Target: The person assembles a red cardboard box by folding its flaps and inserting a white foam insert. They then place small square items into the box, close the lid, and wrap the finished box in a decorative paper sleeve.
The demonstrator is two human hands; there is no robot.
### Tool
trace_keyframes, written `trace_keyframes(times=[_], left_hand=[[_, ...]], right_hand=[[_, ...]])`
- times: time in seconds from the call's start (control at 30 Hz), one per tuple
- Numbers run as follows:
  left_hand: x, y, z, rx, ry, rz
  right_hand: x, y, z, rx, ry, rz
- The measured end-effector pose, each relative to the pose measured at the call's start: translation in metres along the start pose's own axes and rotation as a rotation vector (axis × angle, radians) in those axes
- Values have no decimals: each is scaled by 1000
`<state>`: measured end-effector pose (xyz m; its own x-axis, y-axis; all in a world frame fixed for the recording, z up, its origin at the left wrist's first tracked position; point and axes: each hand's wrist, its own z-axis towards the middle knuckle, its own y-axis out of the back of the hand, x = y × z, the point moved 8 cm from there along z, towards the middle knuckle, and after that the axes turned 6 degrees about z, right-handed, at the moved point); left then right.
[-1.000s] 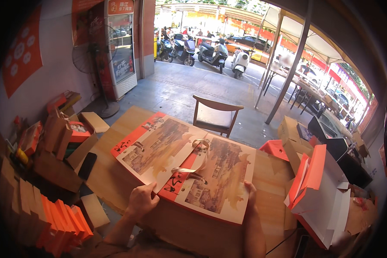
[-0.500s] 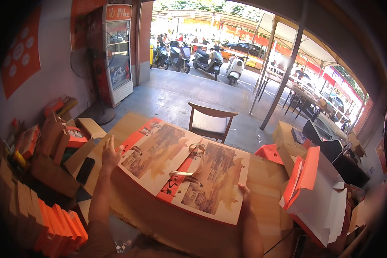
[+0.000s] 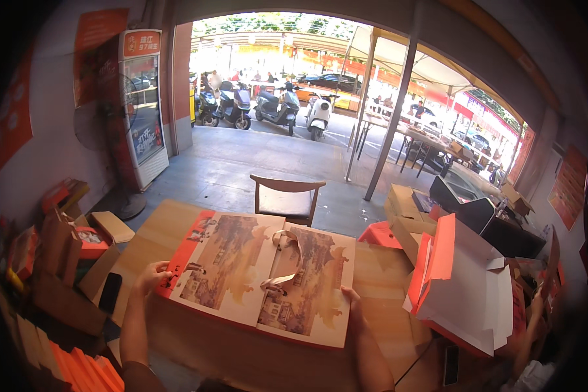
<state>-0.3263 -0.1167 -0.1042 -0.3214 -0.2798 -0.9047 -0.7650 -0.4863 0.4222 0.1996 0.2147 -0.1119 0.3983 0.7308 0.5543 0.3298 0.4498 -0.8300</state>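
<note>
A large flat paper gift bag (image 3: pixel 225 258) with landscape prints, a red strip along its left side and a pale ribbon handle (image 3: pixel 299 261) lies across the wooden table (image 3: pixel 140 240). My left hand (image 3: pixel 151 277) is closed on the bag's left red edge. At the opposite side, my right hand (image 3: pixel 351 300) grips the right edge, its thumb on top. The fingers under the bag are hidden on both sides. The ribbon loops loosely over the right-hand panel, next to the seam between the two panels.
To the right sits an open red-and-white box (image 3: pixel 467 287), with a phone (image 3: pixel 451 366) nearby. Another person's arm (image 3: pixel 534 320) shows at far right. Left are a black phone (image 3: pixel 110 292), cardboard boxes (image 3: pixel 65 297) and orange boxes (image 3: pixel 85 369). A chair (image 3: pixel 287 196) stands beyond the table.
My left hand has come from raised fingers to a hold on the bag's left edge. The red middle strip between the panels has gone out of sight. The view has shifted.
</note>
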Motion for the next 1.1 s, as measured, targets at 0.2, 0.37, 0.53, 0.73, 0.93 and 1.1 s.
trace_keyframes(times=[0.2,0.37,0.53,0.73,0.93,1.1], left_hand=[[-30,-18,-14,30,-89,-575],[-34,-28,-23,52,-36,-722],[19,-22,-24,78,54,-643],[-64,-43,-49,62,-59,-592],[5,-37,-28,149,136,-513],[-18,-61,-30,155,-7,-491]], right_hand=[[1,3,-4,-157,-38,-239],[4,11,-5,-176,-16,-169],[11,-1,-7,-215,67,-228],[12,47,3,-131,97,-190],[18,17,-1,-175,197,-282],[17,19,0,-172,193,-292]])
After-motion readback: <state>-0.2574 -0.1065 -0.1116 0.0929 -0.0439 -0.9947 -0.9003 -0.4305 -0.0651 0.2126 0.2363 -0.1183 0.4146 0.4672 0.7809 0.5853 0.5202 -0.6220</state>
